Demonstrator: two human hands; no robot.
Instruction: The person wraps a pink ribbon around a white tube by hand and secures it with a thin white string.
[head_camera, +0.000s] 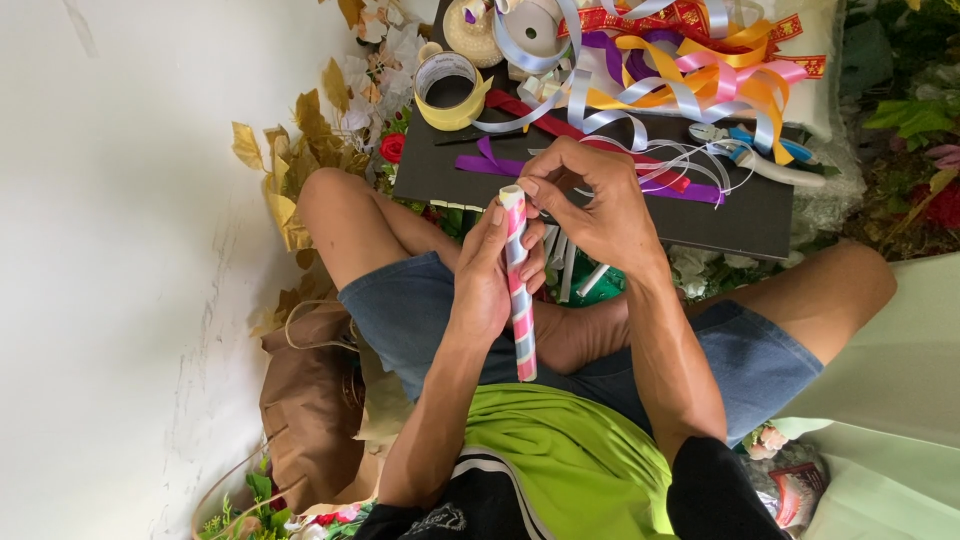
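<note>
My left hand (487, 275) is wrapped around a paper tube (519, 300) striped in pink, white and pale blue, held upright over my lap. My right hand (590, 200) pinches the tube's top end with thumb and fingers. Thin pale ribbon (660, 160) runs from my right hand toward the pile of ribbons. I sit cross-legged in denim shorts.
A black board (745, 220) lies ahead, carrying a heap of coloured ribbons (690, 65), a roll of yellow tape (450, 90), a white ribbon spool (535, 25) and blue-handled scissors (765, 150). Gold leaves (290, 170) and artificial flowers lie at the left. A brown paper bag (310, 400) sits beside my left knee.
</note>
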